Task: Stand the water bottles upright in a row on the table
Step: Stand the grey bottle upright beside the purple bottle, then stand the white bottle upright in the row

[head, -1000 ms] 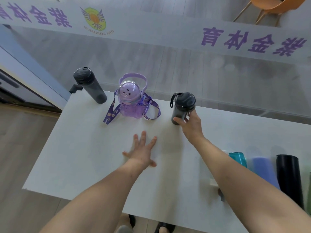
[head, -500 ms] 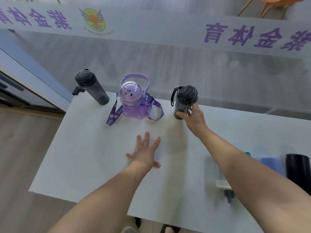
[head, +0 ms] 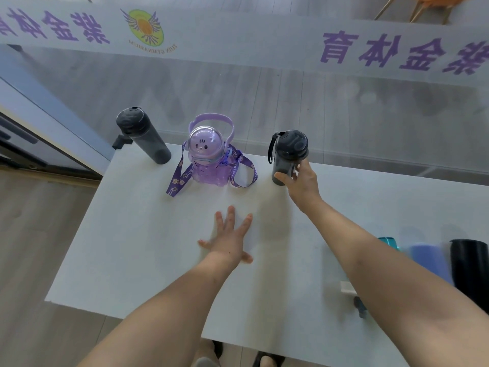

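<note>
Three bottles stand upright along the far edge of the white table (head: 137,250). A tall dark grey bottle (head: 144,136) is at the far left corner. To its right sits a purple cartoon bottle (head: 209,157) with a handle and a purple strap. Further right a short dark grey bottle (head: 288,154) with a loop strap stands with my right hand (head: 301,184) wrapped around its lower body. My left hand (head: 230,237) lies flat on the table, fingers spread, holding nothing. At the right edge lie a teal bottle (head: 389,242), a blue bottle (head: 428,260) and a black bottle (head: 471,271), partly hidden by my right arm.
A glass wall with purple lettering stands right behind the table's far edge. A small white and grey object (head: 354,292) lies beside my right forearm. Wooden floor lies to the left of the table, and feet show below its near edge.
My right hand has pushed the short dark grey bottle a little farther toward the back edge, in line with the other two. My left hand has stayed flat on the table.
</note>
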### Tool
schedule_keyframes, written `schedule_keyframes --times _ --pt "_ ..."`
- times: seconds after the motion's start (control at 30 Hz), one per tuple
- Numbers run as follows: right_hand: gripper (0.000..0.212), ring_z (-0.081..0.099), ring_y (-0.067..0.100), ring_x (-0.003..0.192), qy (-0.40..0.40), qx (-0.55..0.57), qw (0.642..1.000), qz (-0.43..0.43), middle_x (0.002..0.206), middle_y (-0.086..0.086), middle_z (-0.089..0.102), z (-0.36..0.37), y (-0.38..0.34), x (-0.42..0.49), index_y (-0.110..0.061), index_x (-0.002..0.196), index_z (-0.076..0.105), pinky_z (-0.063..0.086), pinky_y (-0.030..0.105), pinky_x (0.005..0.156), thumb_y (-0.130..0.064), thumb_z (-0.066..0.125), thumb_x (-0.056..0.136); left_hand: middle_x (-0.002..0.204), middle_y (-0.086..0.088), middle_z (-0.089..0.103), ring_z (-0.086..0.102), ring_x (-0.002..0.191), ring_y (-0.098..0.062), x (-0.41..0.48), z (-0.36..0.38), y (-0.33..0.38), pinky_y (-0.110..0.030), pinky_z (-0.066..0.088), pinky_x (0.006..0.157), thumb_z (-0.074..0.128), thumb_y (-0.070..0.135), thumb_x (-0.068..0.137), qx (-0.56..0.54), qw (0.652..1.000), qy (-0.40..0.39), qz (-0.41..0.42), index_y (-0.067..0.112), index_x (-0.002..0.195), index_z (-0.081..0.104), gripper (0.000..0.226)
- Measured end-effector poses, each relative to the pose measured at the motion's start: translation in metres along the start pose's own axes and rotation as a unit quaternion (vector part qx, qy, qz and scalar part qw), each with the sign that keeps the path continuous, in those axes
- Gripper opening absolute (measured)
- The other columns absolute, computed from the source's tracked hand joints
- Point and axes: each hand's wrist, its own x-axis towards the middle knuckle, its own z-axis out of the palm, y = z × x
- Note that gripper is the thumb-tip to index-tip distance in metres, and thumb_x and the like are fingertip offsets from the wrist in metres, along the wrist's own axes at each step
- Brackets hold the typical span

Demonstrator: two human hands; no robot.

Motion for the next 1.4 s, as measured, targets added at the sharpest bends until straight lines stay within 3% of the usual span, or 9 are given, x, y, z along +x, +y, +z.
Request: schedule_keyframes --times 0.23,0.33,0.5,0.7,0.83,1.07,1.23,1.3,1.4 --pt "0.063 0.059 -0.007 0.107 -0.023 -0.007 1.0 0.008 0.123 -0.005 0.061 -0.005 -0.003 0.003 -0.021 0.142 0.048 0.046 0.001 0.082 -0.01 0.079 0.088 0.163 0.009 -0.039 -0.034 0.152 -0.027 0.001 0.001 -0.002 -0.086 0.025 0.1 0.086 0.04 0.082 -0.003 1.0 -0.001 0.0 0.061 0.156 -0.01 0.122" --pt "0.063 0.061 0.005 0.109 -0.022 -0.008 1.0 0.009 0.126 -0.003 0.061 -0.004 -0.003 0.002 -0.022 0.142 0.047 0.046 0.006 0.085 -0.011 0.079 0.088 0.163 0.009 -0.04 -0.034 0.152 -0.027 0.003 0.002 -0.002 -0.086 0.025 0.1 0.086 0.041 0.082 -0.001 1.0 0.001 0.001 0.061 0.155 -0.01 0.122" --pt "0.064 0.058 0.021 0.119 -0.03 -0.006 0.999 0.022 0.13 0.0 0.061 -0.006 -0.007 0.001 -0.025 0.14 0.048 0.049 0.033 0.103 -0.011 0.079 0.086 0.164 0.01 -0.039 -0.033 0.153 -0.027 0.005 0.004 -0.003 -0.086 0.028 0.099 0.086 0.044 0.081 0.01 1.0 0.005 -0.002 0.062 0.154 -0.012 0.123" --pt "0.086 0.047 0.022 0.138 -0.023 -0.051 0.996 0.076 0.151 0.004 0.049 -0.022 -0.012 -0.024 -0.02 0.155 0.037 0.044 0.036 0.107 -0.019 0.084 0.084 0.164 0.011 -0.038 -0.032 0.153 -0.026 0.005 0.005 -0.004 -0.086 0.026 0.099 0.087 0.043 0.08 0.003 1.0 0.009 0.003 0.062 0.154 -0.01 0.124" --pt "0.063 0.051 0.02 0.136 -0.032 -0.106 0.993 0.051 0.148 0.003 0.055 -0.043 -0.018 -0.062 -0.015 0.149 0.049 0.044 0.042 0.114 -0.021 0.076 0.093 0.165 0.01 -0.036 -0.032 0.153 -0.027 0.001 0.003 -0.005 -0.086 0.026 0.101 0.086 0.041 0.082 -0.003 1.0 0.008 0.012 0.06 0.156 -0.009 0.122" --pt "0.037 0.058 0.011 0.121 -0.014 -0.226 0.973 -0.039 0.135 -0.001 0.064 -0.102 -0.04 -0.156 -0.018 0.134 0.064 0.047 0.031 0.11 -0.02 0.07 0.097 0.167 0.006 -0.031 -0.027 0.154 -0.032 -0.019 0.0 0.0 -0.082 0.029 0.104 0.077 0.045 0.09 0.025 0.999 0.004 0.033 0.054 0.16 -0.005 0.107" --pt "0.032 0.062 0.016 0.118 0.03 -0.275 0.958 -0.074 0.122 -0.003 0.069 -0.146 -0.026 -0.22 -0.013 0.122 0.07 0.032 0.005 0.104 -0.006 0.075 0.091 0.17 0.007 -0.023 -0.022 0.156 -0.031 -0.044 0.029 0.03 -0.075 0.031 0.108 0.067 0.051 0.096 0.077 0.992 -0.008 0.1 0.052 0.161 0.006 0.089" --pt "0.034 0.061 0.016 0.121 0.027 -0.281 0.958 -0.057 0.124 -0.006 0.066 -0.159 -0.014 -0.238 -0.014 0.122 0.069 0.033 0.009 0.107 -0.005 0.075 0.09 0.171 0.007 -0.021 -0.021 0.157 -0.028 -0.052 0.044 0.05 -0.073 0.032 0.108 0.065 0.051 0.097 0.084 0.989 -0.006 0.125 0.052 0.161 0.006 0.087" --pt "0.041 0.049 0.018 0.139 -0.017 -0.31 0.95 -0.026 0.143 0.001 0.059 -0.169 0.007 -0.247 -0.016 0.13 0.066 0.035 0.029 0.119 -0.014 0.078 0.09 0.17 0.008 -0.023 -0.022 0.157 -0.025 -0.058 0.059 0.077 -0.073 0.034 0.106 0.066 0.05 0.098 0.08 0.988 -0.007 0.129 0.053 0.161 0.003 0.089"
